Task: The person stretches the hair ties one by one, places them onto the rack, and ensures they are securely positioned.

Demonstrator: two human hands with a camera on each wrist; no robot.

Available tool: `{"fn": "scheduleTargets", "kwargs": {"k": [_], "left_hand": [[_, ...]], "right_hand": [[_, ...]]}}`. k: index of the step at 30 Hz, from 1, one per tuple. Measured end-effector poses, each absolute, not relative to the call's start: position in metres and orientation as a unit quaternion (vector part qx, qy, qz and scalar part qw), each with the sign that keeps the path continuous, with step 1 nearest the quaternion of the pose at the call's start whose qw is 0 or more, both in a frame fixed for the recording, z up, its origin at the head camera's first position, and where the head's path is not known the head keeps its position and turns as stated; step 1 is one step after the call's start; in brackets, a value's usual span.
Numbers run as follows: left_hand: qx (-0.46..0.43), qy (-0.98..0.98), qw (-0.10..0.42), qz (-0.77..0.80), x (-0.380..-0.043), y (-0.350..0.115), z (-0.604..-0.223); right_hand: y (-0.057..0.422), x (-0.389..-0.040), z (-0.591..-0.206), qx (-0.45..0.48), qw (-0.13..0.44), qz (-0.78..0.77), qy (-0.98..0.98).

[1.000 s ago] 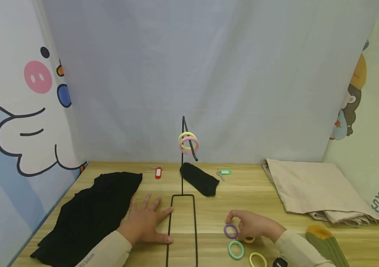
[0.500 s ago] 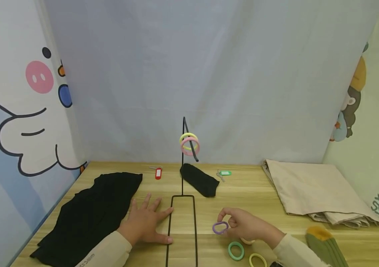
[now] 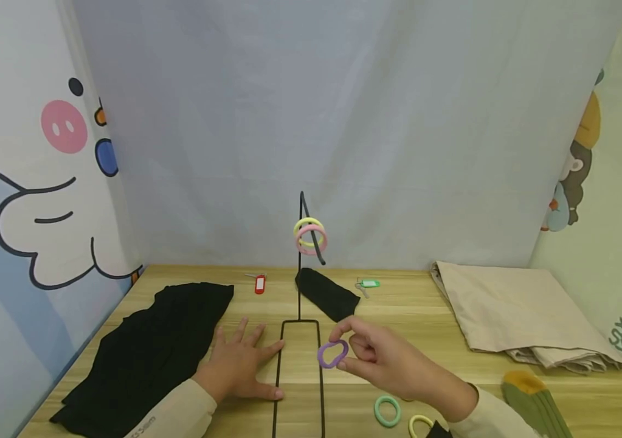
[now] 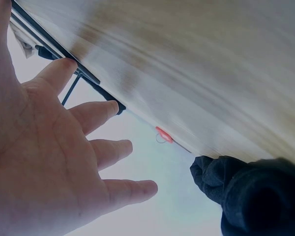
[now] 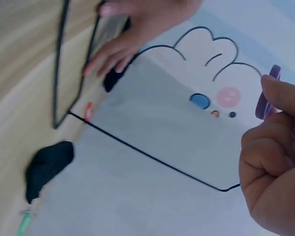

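My right hand (image 3: 393, 365) pinches a bent purple hair tie (image 3: 321, 358) between thumb and index finger, lifted over the right bar of a black wire stand's base. That stand (image 3: 299, 292) rises to a sloping arm from which a yellow hair tie (image 3: 307, 220) and a pink hair tie (image 3: 311, 252) hang. Spread flat on the table, my left hand (image 3: 236, 365) touches the base's left bar with thumb and index finger. Below my right hand lie a green hair tie (image 3: 377, 412) and another yellow hair tie (image 3: 412, 424).
Black cloth (image 3: 152, 353) lies at left, a folded beige cloth (image 3: 529, 304) at right. Behind the base are a black sock (image 3: 327, 294), a red key tag (image 3: 259, 284) and a green key tag (image 3: 369, 283). A green sock (image 3: 537, 404) lies front right.
My right hand has raised the purple hair tie off the table and carried it left and up toward the stand. The left hand has stayed still.
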State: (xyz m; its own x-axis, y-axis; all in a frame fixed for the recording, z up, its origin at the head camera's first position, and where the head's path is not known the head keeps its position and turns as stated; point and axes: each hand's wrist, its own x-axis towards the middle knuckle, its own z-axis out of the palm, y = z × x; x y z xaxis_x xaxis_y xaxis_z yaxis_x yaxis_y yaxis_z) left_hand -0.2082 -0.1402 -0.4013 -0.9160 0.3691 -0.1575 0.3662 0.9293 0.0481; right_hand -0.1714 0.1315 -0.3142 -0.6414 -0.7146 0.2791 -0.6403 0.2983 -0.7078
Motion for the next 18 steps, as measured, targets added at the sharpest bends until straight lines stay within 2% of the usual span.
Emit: {"fn": "scheduleTargets", "kwargs": {"k": [7,10,14,18], "left_hand": [[0.187,0.979,0.081,0.008,-0.209,-0.14,-0.402],[0.189,0.979,0.08,0.011,-0.209,-0.14,-0.402],[0.187,0.979,0.081,0.013,-0.208,-0.14,-0.401],[0.185,0.98,0.079,0.013,-0.208,-0.14,-0.401]], "right_hand": [[0.115,-0.162,-0.287,-0.513,-0.187,-0.423,0.723],[0.109,-0.162,-0.274,-0.526,-0.261,-0.439,0.68],[0.102,-0.163,-0.26,-0.513,-0.314,-0.46,0.653],[0.096,-0.17,-0.251,-0.463,-0.325,-0.477,0.673]]}}
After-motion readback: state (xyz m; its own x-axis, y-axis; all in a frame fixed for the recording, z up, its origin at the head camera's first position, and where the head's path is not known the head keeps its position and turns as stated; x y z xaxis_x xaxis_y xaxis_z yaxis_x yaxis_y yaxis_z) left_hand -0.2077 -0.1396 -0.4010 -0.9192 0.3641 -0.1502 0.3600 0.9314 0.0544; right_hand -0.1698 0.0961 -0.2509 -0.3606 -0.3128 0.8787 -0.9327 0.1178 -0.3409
